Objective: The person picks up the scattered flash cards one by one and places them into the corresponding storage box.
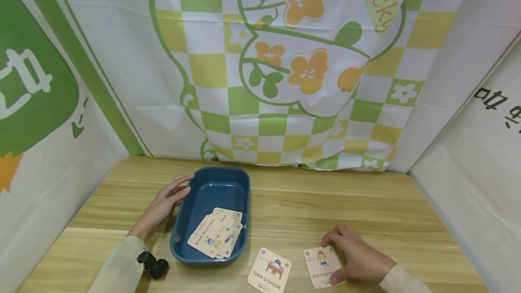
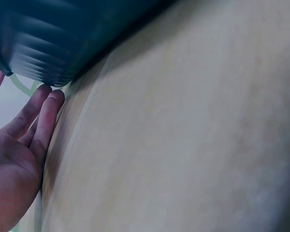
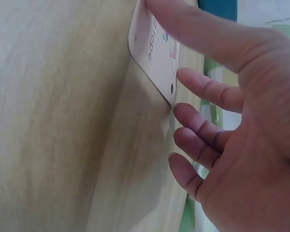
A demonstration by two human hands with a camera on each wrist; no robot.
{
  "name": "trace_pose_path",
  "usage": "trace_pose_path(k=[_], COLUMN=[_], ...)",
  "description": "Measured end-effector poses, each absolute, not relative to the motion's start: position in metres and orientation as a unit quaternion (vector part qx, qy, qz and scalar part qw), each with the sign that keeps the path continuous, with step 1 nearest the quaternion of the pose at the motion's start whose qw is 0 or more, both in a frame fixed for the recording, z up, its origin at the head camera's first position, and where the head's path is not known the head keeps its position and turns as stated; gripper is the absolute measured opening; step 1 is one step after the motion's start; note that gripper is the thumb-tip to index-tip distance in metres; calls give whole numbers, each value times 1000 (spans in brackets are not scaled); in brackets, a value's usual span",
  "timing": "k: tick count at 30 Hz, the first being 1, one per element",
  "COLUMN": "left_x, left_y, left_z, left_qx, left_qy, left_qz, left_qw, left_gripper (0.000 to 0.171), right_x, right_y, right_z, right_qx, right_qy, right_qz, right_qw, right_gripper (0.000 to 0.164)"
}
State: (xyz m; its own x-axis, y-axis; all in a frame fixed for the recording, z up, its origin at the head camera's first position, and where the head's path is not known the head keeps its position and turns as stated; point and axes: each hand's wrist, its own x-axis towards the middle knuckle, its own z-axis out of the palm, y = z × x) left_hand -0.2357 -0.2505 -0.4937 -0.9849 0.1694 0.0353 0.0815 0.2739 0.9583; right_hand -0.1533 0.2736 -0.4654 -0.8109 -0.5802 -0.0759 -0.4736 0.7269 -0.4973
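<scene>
A blue tray stands on the table with several picture cards piled in its near end, the top one reading "play ping-pong". My left hand rests along the tray's left side, its fingers fairly straight against the wall and rim. On the right, my right hand holds a "play skipping" card between thumb and index finger at its opposite edges. The other fingers curl beside the card in the right wrist view. A "take a break" card lies face up between tray and right hand.
The wooden table ends at a patterned cloth hanging behind it. Printed white sheets stand at left and right. A small black device sits at my left wrist.
</scene>
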Motion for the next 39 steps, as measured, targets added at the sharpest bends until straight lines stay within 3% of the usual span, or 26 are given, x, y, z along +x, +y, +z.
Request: trace_pose_path(k=[7,15,28,39], left_x=[-236,-237,-236,-236], left_y=[-251,-252,-251,-252], left_z=[-494,-493,-496,-495], left_qx=[78,81,85,81], left_qy=[798,796,787,789], left_qz=[597,599,611,608], left_qw=[37,39,34,38], left_gripper=[55,55,55,55], right_x=[-155,-157,-167,-179], right_y=[276,275,277,272], right_z=[-463,-464,-459,-452], right_qx=[-292,-274,-246,-202], right_qy=[925,931,909,907], right_qz=[-219,-218,-319,-368], right_qw=[104,104,103,41], right_gripper=[82,77,33,10])
